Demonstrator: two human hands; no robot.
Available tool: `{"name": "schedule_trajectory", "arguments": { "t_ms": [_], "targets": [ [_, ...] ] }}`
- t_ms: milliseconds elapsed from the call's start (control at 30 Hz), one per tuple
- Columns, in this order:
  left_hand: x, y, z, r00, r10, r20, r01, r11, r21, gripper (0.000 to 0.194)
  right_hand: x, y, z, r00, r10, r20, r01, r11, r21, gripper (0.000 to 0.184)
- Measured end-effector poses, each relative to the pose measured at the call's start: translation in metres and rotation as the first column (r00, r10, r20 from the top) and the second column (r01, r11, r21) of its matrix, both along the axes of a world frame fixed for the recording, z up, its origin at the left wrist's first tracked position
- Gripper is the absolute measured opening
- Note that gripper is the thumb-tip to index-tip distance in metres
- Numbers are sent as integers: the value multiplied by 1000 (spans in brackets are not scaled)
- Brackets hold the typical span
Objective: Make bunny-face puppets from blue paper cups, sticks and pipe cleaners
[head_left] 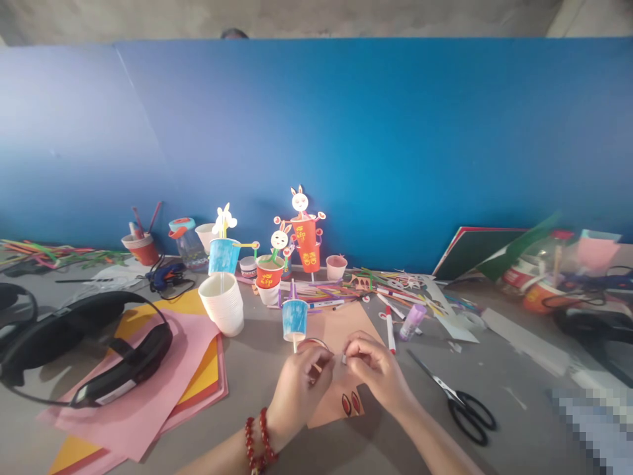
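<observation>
My left hand [305, 377], with red bead bracelets on the wrist, is closed round a round, dark-rimmed piece, mostly hidden by the fingers. Opposite it, my right hand [373, 366] pinches a small white piece [344, 359], too small to name. Both hands are above an orange-pink paper sheet [329, 412]. On that sheet lie two red ear-shaped cutouts [351, 404] with dark outlines. Just beyond my left hand is a blue-coloured paper cup [295, 320] with a white stick below it; whether the stick touches the hand I cannot tell.
Black-handled scissors [467, 406] lie at right, near a glue stick [413, 322] and a red-white marker [390, 331]. Stacked white cups [222, 303], rabbit-topped red cups [303, 231] and scattered pipe cleaners stand or lie behind. A black headset [133, 356] rests on coloured paper at left.
</observation>
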State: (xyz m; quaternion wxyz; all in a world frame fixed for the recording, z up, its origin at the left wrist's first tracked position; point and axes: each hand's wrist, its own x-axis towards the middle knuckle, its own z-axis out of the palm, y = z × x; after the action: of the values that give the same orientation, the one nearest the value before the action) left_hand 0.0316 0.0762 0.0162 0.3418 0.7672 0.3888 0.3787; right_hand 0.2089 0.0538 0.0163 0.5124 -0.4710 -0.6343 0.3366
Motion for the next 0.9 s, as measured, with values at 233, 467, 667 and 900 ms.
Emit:
{"name": "schedule_trajectory", "arguments": {
  "t_ms": [233,467,667,900],
  "targets": [
    [-2,10,2,973,105,204,-42,956,-292,21,32,5,9,968,-147,202,145,989,28,19],
    [-4,14,0,937,157,310,-36,931,-363,20,57,7,11,680,-270,682,343,939,30,11],
    [-5,15,0,937,166,307,-59,942,-331,22,32,-6,24,728,219,650,-73,967,-245,14],
    [-4,11,2,923,156,351,-20,932,-363,25,13,-18,21,578,281,766,-186,959,-212,24]
  ]
}}
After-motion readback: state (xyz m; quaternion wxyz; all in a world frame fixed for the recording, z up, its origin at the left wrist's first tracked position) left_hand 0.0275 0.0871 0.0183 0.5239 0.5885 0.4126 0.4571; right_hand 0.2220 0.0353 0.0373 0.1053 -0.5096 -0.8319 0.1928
